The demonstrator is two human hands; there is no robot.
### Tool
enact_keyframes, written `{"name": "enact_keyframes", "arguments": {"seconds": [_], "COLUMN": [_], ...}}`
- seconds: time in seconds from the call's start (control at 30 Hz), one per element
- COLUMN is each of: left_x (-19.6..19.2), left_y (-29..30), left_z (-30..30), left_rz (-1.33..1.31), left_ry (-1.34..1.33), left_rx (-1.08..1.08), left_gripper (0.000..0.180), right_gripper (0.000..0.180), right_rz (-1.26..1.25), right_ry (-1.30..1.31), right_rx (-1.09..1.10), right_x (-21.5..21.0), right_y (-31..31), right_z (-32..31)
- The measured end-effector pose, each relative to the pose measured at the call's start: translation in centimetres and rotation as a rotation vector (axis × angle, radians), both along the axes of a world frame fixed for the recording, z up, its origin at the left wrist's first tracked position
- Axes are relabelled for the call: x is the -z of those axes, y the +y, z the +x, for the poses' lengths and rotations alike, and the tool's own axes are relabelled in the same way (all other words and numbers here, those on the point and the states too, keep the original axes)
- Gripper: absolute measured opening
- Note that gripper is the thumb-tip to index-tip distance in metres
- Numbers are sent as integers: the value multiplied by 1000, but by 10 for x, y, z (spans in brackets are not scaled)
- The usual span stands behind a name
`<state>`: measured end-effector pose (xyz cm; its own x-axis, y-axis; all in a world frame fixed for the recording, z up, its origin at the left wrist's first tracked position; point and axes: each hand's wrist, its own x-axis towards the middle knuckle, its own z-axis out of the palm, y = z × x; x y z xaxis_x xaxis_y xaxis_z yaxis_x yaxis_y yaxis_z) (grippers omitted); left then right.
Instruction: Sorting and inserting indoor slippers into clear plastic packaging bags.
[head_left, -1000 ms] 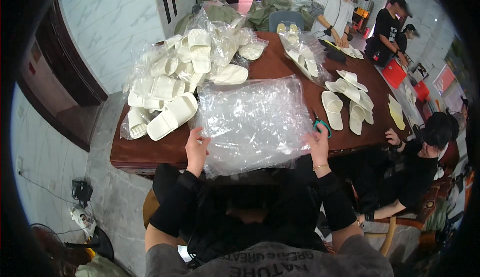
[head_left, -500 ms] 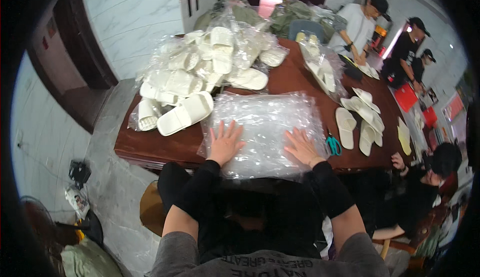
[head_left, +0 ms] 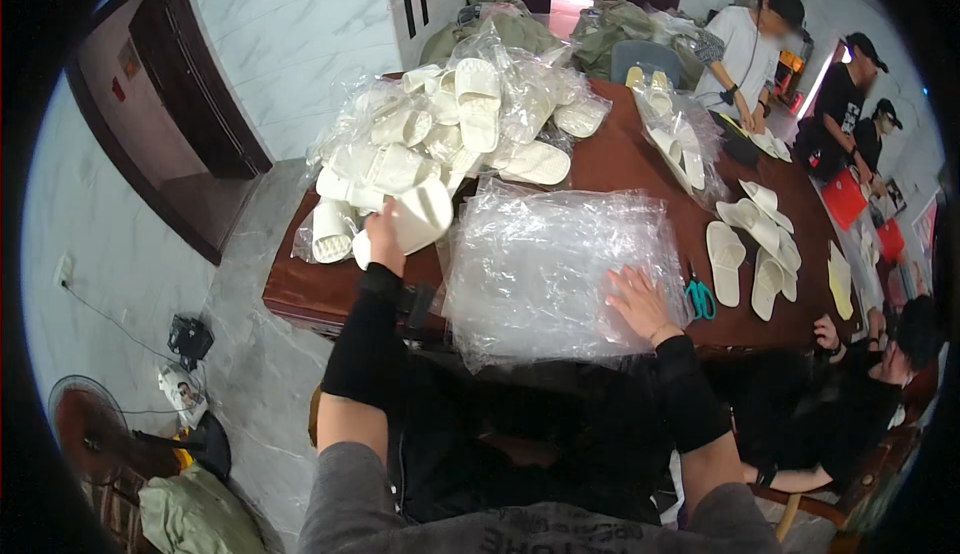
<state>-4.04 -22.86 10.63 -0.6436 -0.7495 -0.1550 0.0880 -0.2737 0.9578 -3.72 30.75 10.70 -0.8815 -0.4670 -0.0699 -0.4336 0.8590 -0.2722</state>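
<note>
Dark brown table (head_left: pixel 620 169) spans the view; a large heap of white slippers (head_left: pixel 440 134), many in clear film, fills its far left part. Directly before the person lies a stack of clear plastic bags (head_left: pixel 560 274), spread flat and overhanging the near table edge. Left hand (head_left: pixel 384 239) is up at the near foot of the heap, fingers closed round one white slipper (head_left: pixel 420 216), which is tilted and partly clear of the pile. Right hand (head_left: pixel 638 299) lies flat, fingers spread, on the right part of the bags, gripping nothing. Teal scissors (head_left: pixel 700 299) sit just beside that hand; loose slippers (head_left: pixel 755 254) lie further right. Judgement: draw the slipper free by its heel end without dragging wrapped neighbours off the heap, and keep the flat palm pinning the slippery bags. The slipper lies left of the bags, well apart from the right hand.
</note>
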Motion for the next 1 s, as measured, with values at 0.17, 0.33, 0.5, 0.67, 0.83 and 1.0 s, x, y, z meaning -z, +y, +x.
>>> {"name": "enact_keyframes", "arguments": {"seconds": [0.17,0.33,0.5,0.67,0.83,1.0], "left_x": [-114,-214,-277,-264,-165,-15], "left_y": [23,69,175,217,242,211], "left_z": [42,77,70,49,-11,24], "left_rz": [-41,-154,-251,-509,-1221,-1235], "left_ry": [139,196,305,247,266,154], "left_rx": [80,403,818,1215,1286,656], "left_gripper": [39,26,33,37,43,46], "right_gripper": [58,58,60,64,59,48], "right_rz": [22,-28,-22,-81,-199,-119], "right_ry": [11,-39,-48,-89,88,220], "right_rx": [43,32,53,32,70,152], "right_x": [5,0,10,36,78,45], "right_y": [25,20,37,26,97,57], "right_z": [-4,0,-7,-19,-50,-24]}}
